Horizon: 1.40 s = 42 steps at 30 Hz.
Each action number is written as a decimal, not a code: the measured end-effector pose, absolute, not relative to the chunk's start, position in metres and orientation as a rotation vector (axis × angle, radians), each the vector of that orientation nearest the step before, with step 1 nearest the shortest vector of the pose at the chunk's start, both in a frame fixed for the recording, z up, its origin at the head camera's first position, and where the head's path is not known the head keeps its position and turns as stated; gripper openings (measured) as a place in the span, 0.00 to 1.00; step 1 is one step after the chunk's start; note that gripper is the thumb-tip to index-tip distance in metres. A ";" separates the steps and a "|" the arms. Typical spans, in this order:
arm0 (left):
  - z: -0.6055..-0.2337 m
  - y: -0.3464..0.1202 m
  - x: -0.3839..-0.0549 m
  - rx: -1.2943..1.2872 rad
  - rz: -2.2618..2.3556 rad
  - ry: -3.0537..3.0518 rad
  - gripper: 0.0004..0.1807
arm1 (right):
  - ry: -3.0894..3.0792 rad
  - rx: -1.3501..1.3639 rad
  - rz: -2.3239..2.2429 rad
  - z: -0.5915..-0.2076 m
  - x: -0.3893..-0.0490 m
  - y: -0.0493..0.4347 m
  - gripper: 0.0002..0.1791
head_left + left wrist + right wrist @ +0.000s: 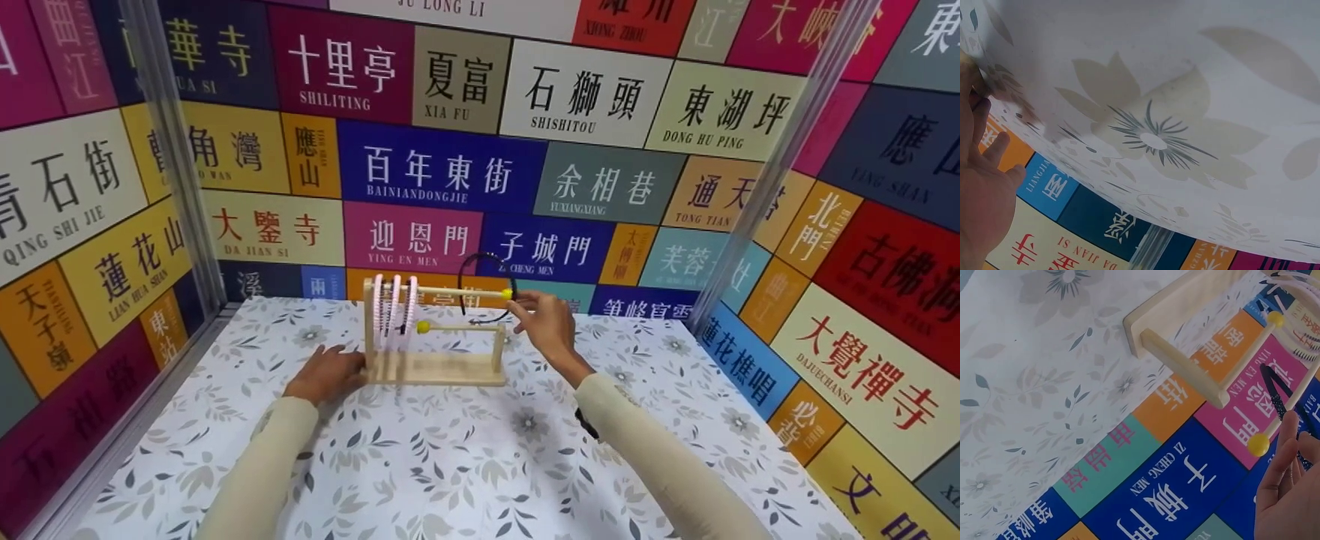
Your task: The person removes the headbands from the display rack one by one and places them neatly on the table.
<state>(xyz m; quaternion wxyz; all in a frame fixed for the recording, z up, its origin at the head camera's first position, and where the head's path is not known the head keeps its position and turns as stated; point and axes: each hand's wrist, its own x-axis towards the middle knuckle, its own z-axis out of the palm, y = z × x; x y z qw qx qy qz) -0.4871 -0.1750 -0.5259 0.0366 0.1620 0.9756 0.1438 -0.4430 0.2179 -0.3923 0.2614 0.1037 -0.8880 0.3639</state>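
A pale wooden stand (442, 369) with two yellow-tipped rods stands on the patterned table. Several pink headbands (413, 300) hang at the left end of its upper rod (457, 291). My right hand (546, 324) pinches a black, glittery headband (1273, 387) beside the rod's yellow tip (1258, 445); the band overlaps this rod in both views. Low at the stand's left end, my left hand (328, 373) has its fingertips right at the base and upright. Only part of this hand shows at the edge of the left wrist view, where I cannot tell its grip.
A lower rod (461, 328) points left from a short post on the stand's right side. White cloth with grey flowers and leaves (450, 457) covers the table. Coloured sign panels (442, 172) form walls behind and at both sides, with clear corner strips (772, 165).
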 end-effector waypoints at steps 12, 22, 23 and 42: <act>-0.518 -0.177 -0.493 0.463 0.477 2.982 0.25 | -2.400 0.193 0.986 -0.379 -0.445 0.246 0.21; -0.522 -0.178 -0.482 0.513 0.432 3.021 0.23 | -2.416 0.104 1.036 -0.387 -0.444 0.280 0.22; -0.522 -0.178 -0.481 0.512 0.422 3.030 0.23 | -2.420 0.097 1.048 -0.389 -0.444 0.283 0.22; -0.522 -0.175 -0.483 0.518 0.459 3.004 0.24 | -2.520 -0.127 1.099 -0.423 -0.446 0.316 0.21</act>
